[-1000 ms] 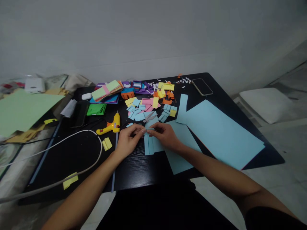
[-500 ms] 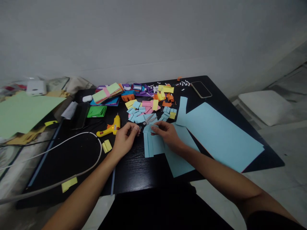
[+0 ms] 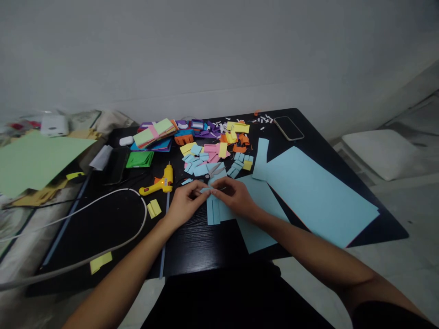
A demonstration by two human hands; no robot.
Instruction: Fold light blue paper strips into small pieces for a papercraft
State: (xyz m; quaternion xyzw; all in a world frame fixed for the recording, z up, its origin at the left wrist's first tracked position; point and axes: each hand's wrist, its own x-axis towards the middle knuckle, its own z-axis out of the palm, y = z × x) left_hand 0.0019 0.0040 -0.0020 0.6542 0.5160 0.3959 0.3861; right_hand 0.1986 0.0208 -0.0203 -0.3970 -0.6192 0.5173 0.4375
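Observation:
My left hand [image 3: 187, 204] and my right hand [image 3: 236, 197] meet over the middle of the table, fingertips pinched on a small blue paper piece [image 3: 206, 189] between them. Most of that piece is hidden by my fingers. Below it lies a creased blue paper strip [image 3: 213, 214] on the table. Just beyond my fingers rest the scissors [image 3: 213, 172], blades partly spread, pointing right. A yellow glue gun [image 3: 161, 181] stands left of my left hand. Under my right forearm is a blue sheet [image 3: 255, 235].
Small folded blue papers [image 3: 194, 163] and pink and yellow ones lie behind the scissors. Large blue sheets [image 3: 318, 196] cover the right side, with a phone [image 3: 288, 128] behind. A white cable [image 3: 142, 224] loops at left, near a yellow folded paper [image 3: 154, 209].
My left hand has moved right to meet my right hand, and its fingers now grip the small blue paper too. A blue scrap shows beyond my left hand.

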